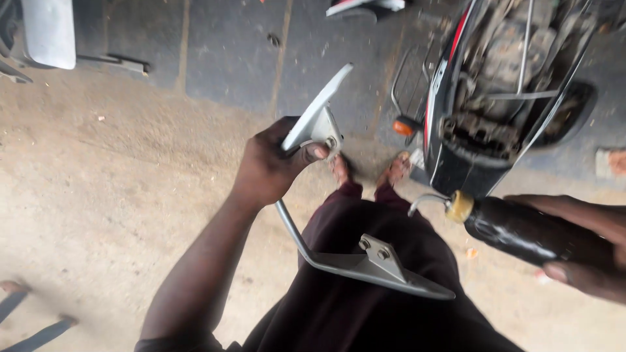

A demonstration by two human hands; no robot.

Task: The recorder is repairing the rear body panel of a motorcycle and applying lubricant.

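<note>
My left hand grips a silver-grey metal grab rail, a bent bar with flat pointed plates at both ends; one plate rises above my fingers, the other hangs near my lap with two bolts on it. My right hand holds a dark bottle on its side, with a yellowish cap and a thin bent metal spout pointing left. The spout tip is a little right of the rail's lower plate, not touching it. Below, I see my dark maroon trousers and my feet.
A black and red motorcycle with its seat off and inner parts exposed stands at the upper right, its orange indicator facing me. A pale panel leans at the top left. The ground is sandy dirt and dark paving slabs.
</note>
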